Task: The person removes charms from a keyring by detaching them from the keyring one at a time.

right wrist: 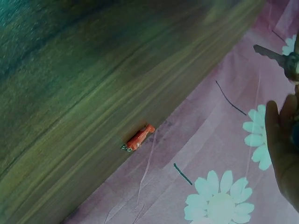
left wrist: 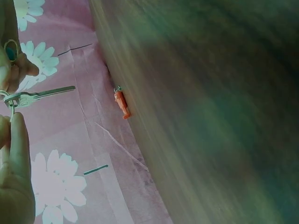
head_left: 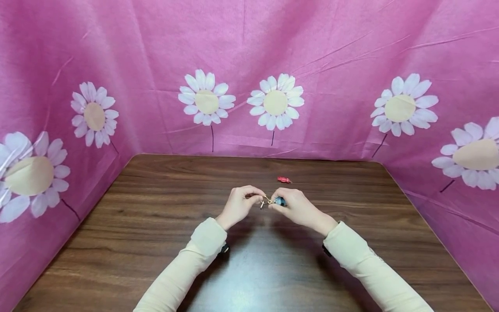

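Observation:
My left hand (head_left: 238, 206) pinches a thin metal ring between thumb and fingertips, above the middle of the table. A key (left wrist: 46, 94) hangs on that ring (left wrist: 12, 111), its blade pointing away from the fingers. Close beside it, my right hand (head_left: 298, 207) holds a blue charm (head_left: 280, 201) with gold-coloured metal fittings. The fittings meet the ring between the two hands; whether they are linked cannot be told. Most of the charm is hidden by the right fingers. Beyond the hands, a small red figure-shaped charm (head_left: 284, 180) with a metal end lies on the table.
The brown wood-grain table (head_left: 156, 242) reaches back to a pink cloth (head_left: 156, 86) printed with white flowers, which encloses the far side and both sides. Dark wrist straps (head_left: 326, 250) show at the cream sleeves (head_left: 351, 247).

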Tool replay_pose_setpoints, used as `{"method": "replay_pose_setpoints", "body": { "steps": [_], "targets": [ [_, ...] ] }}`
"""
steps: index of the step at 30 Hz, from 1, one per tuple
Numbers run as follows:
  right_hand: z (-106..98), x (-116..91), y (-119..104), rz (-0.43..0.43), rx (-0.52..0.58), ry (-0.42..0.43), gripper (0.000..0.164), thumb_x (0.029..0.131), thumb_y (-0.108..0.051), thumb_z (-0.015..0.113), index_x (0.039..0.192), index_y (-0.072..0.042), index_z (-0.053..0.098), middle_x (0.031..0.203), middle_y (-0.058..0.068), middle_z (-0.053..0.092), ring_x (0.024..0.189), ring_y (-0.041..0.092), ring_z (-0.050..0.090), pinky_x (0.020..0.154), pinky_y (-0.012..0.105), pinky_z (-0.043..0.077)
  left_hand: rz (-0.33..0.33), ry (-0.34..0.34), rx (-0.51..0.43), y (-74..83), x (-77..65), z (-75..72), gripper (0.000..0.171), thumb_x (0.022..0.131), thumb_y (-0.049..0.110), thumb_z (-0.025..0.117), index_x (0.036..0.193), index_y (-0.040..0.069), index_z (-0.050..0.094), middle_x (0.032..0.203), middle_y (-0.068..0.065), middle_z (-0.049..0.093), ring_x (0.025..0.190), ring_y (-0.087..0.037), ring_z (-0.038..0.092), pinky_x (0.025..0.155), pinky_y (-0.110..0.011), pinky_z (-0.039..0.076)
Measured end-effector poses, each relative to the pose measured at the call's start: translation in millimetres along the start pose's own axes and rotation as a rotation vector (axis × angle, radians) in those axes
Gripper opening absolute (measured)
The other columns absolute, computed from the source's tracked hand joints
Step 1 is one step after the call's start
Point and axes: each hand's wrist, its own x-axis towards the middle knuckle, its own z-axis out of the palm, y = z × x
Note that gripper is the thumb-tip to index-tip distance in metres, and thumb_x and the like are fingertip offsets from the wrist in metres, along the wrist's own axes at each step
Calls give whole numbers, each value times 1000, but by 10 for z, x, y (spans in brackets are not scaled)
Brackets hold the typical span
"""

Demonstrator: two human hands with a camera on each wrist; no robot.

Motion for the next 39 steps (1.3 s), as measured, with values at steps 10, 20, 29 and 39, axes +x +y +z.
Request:
{"method": "replay_pose_setpoints", "body": {
  "steps": [10, 20, 29, 39],
  "targets": [
    [58, 9, 60, -132, -13, 92, 8, 82, -12, 67, 87, -12, 62, 75, -6, 63, 61, 1, 50, 55, 19, 44, 3, -11, -17, -36, 3, -30, 9, 80, 6, 66, 88, 5, 71, 84, -7, 71, 71, -7, 61, 62, -18, 50],
    [44, -15, 13, 229, 471, -85, 8, 86, -18, 64, 87, -10, 66, 66, 1, 61, 56, 7, 55, 51, 26, 50, -135, -85, -204, -28, 21, 4, 13, 83, 6, 64, 93, 1, 70, 89, -13, 70, 77, -9, 64, 71, -28, 55],
    [99, -51, 50, 378, 691, -154, 17, 86, -16, 63, 92, 1, 65, 68, 6, 58, 61, 18, 56, 61, 38, 53, -9, -100, -55, -39, 8, 50, 11, 81, 6, 66, 91, 4, 72, 86, -8, 71, 73, -8, 63, 64, -18, 51],
    [112, -70, 106, 423, 837, -188, 23, 88, -16, 60, 97, 5, 62, 76, 12, 59, 64, 12, 54, 62, 35, 51, -66, -107, -34, -14, -2, 78, 14, 83, 7, 64, 96, 5, 70, 92, -7, 71, 79, -12, 65, 67, -18, 51]
  ]
}}
